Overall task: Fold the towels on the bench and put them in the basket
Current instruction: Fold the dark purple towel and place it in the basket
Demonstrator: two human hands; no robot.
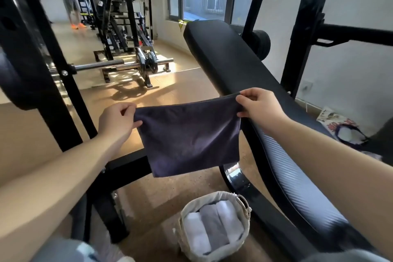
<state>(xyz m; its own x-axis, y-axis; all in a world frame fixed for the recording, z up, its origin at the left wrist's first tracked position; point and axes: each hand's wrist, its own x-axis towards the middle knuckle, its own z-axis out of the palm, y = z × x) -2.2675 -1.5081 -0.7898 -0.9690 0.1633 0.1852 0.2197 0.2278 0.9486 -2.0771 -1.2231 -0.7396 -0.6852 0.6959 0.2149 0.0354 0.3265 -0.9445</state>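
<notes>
A dark navy towel hangs folded in the air to the left of the black bench. My left hand pinches its upper left corner and my right hand pinches its upper right corner. Its lower edge hangs free above the floor. Below it on the floor stands a pale cloth basket, which holds white folded towels and a grey one side by side.
A black rack upright and its floor bar stand to the left of the basket. A barbell and weight machines lie farther back. A person stands far off at the upper left. A patterned bag lies right of the bench.
</notes>
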